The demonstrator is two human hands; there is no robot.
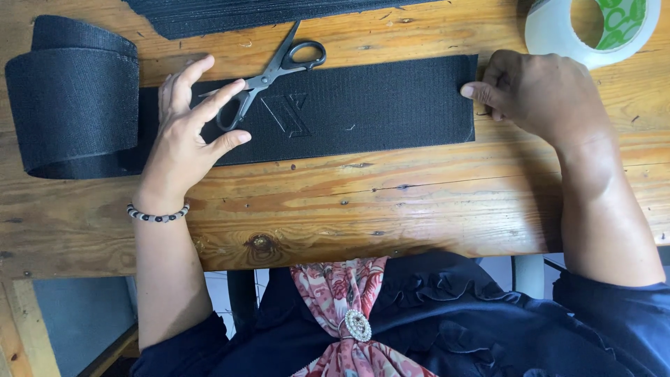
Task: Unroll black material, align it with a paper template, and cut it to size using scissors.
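A wide black woven strap (pixel 363 105) lies flat across the wooden table (pixel 349 202), unrolled from a black roll (pixel 73 98) at the left. My left hand (pixel 185 132) rests flat on the strap near the roll, fingers spread, touching the lower handle of black scissors (pixel 276 73) that lie on the strap. My right hand (pixel 534 91) pinches the strap's cut right end between thumb and fingers. A raised emblem (pixel 289 115) shows on the strap's middle.
A roll of clear packing tape (pixel 593 28) stands at the back right corner. More black strap material (pixel 251 14) lies along the table's far edge. The table's near edge runs just in front of my body.
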